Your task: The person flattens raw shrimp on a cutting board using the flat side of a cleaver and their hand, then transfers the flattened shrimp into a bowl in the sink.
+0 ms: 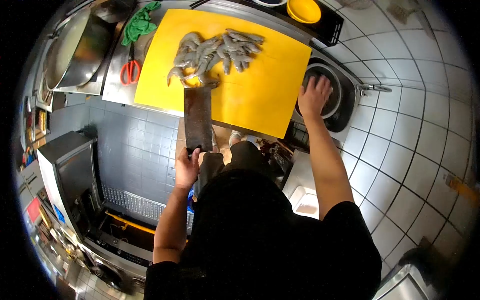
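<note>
My left hand (187, 168) is wrapped round the handle of a broad cleaver (198, 117). The blade's far end lies over the front edge of the yellow cutting board (260, 95), close to a pile of grey shrimp (205, 55). Over at the right, my right hand (315, 95) reaches over a round metal bowl (336, 95) in the sink (353, 102). Its fingers are spread, and nothing shows in its grasp. What lies in the bowl beneath the hand is hard to make out.
Red-handled scissors (130, 72) and a green cloth (141, 22) lie left of the board. A large metal wok (77, 50) stands farther left. Beyond the board is a yellow bowl (304, 11). A faucet (375, 88) juts from the tiled wall at the right.
</note>
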### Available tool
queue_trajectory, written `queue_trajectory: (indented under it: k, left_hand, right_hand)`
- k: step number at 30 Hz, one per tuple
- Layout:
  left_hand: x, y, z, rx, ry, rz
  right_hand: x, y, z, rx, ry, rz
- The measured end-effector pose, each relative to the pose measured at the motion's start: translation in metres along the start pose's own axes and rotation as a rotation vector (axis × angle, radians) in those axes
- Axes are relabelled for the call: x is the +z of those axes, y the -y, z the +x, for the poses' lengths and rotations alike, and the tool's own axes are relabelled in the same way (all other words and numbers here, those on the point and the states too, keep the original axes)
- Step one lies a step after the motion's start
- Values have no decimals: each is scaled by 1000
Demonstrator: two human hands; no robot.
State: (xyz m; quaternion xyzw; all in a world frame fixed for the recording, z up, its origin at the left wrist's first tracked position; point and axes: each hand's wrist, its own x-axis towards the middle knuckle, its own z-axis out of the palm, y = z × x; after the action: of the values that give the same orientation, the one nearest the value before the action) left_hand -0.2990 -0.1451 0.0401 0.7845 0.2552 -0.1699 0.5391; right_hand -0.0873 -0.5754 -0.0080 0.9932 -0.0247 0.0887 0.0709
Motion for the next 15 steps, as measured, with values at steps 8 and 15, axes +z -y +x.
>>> queue_trajectory:
  k: [8,15]
  left_hand:
    - [-14,13,-22,-152,-208,-175]
    - [-22,22,-30,-125,-223,-131]
  right_hand:
    - [-35,236,10,-906,-18,750]
    - [-51,270,-21,-837,191,481]
